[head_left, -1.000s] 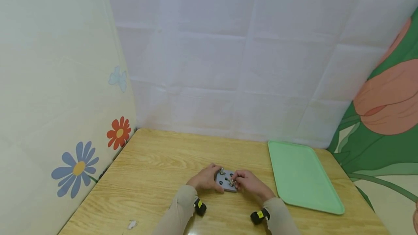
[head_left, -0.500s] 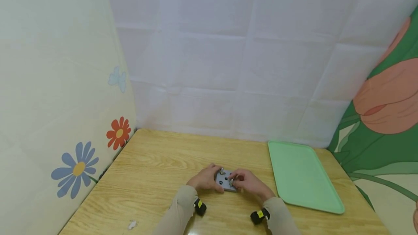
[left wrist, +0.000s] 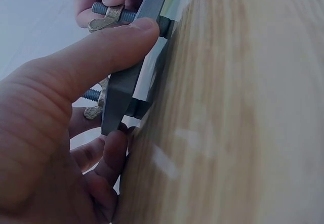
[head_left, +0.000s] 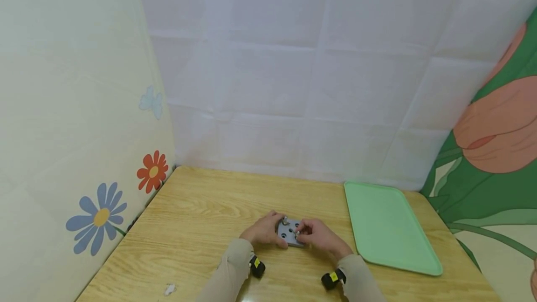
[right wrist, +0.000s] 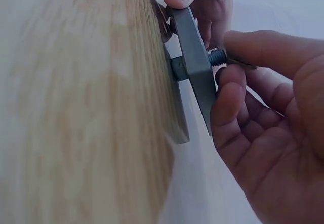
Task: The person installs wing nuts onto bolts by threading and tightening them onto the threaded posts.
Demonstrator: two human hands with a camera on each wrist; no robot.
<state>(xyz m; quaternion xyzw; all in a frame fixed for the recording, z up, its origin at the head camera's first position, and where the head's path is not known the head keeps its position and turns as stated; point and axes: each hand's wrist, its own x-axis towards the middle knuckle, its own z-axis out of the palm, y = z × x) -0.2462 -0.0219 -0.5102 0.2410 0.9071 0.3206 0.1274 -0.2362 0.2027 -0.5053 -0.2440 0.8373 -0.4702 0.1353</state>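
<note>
A grey metal plate (head_left: 289,240) with several holes is held just over the wooden table. Two bolts pass through it, their threaded ends upward and their heads beneath. One wing nut (left wrist: 96,108) sits on the bolt nearer my left hand (head_left: 264,231). That hand grips the plate's left side, thumb along the near edge and fingers at the far side. With thumb and fingers, my right hand (head_left: 322,237) pinches the other wing nut (right wrist: 244,63) on the threaded bolt (right wrist: 218,57) at the plate's right. The right fingers partly cover this nut.
A light green tray (head_left: 390,227) lies to the right on the wooden table (head_left: 201,218). A small white patch (head_left: 169,289) shows at the table's front left. White cloth hangs behind, with patterned cloths at both sides.
The right hand's fingers have shifted around the wing nut, forward over it and then back. The left hand and the plate have kept their place.
</note>
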